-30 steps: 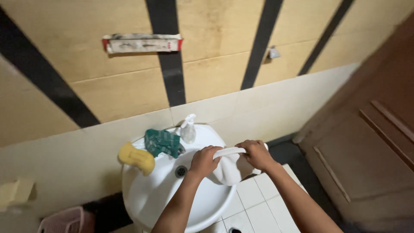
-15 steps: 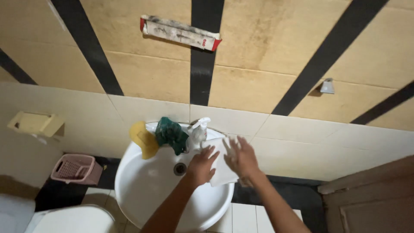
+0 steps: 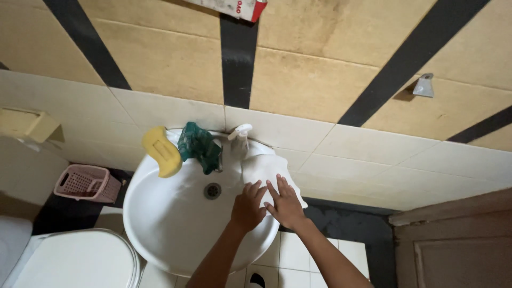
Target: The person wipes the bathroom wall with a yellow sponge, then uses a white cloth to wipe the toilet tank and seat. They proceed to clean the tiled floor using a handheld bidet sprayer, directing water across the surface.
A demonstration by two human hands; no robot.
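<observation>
1. Here the person stands over a round white washbasin [image 3: 160, 229] and looks down at both hands.
2. The left hand [image 3: 248, 205] lies flat with the fingers spread, on the right inner part of the basin, at the lower edge of a white cloth [image 3: 264, 168].
3. The right hand [image 3: 287, 202] is just beside it, also flat and open, and it presses on the same cloth at the basin rim.
4. The two hands are close together, nearly touching at the thumbs; neither one is closed around anything.
5. The white cloth is draped over the right rim of the basin; its upper part reaches toward the wall and its right edge hangs a little outside the rim.
6. A white spray bottle [image 3: 240, 140] stands at the back of the basin, just behind the cloth.
7. A dark green cloth [image 3: 200, 146] lies crumpled on the back rim, to the left of the bottle.
8. A yellow sponge [image 3: 161, 151] rests on the left back rim, next to the green cloth.
9. The drain [image 3: 212, 190] is in the middle of the bowl, just to the left of the left hand.
10. A pink basket [image 3: 87, 183] stands on the floor to the left of the basin, and a white toilet lid [image 3: 74, 264] shows at the lower left.
</observation>
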